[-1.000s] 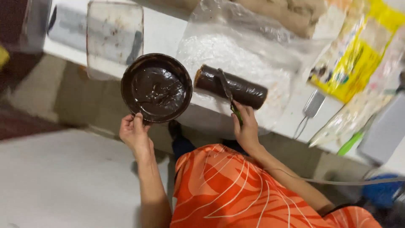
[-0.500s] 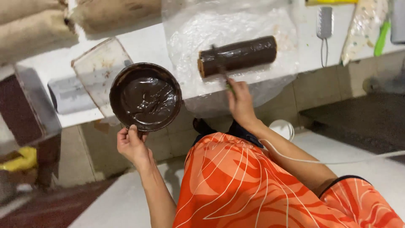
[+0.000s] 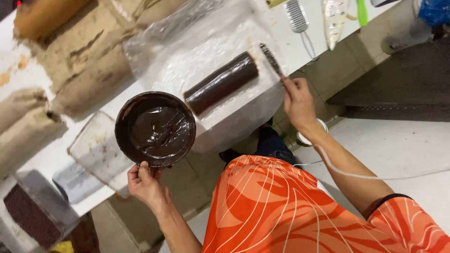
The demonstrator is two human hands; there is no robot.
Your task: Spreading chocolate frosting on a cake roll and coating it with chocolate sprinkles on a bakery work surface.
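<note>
Right hand (image 3: 297,99) grips a spatula (image 3: 271,58) at the chocolate roll's (image 3: 221,83) far end; left hand (image 3: 146,182) clasps the bowl (image 3: 155,129) beside the roll.

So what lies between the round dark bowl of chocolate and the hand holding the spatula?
In the head view, the chocolate-coated cake roll on clear plastic wrap lies between the bowl and right hand.

Looks like home kitchen, baking session: white counter (image 3: 300,49) over tiled front, paper-wrapped cake rolls (image 3: 84,70) along far edge, chocolate-coated roll (image 3: 220,83) on plastic wrap, bowl of melted chocolate (image 3: 155,129).
</note>
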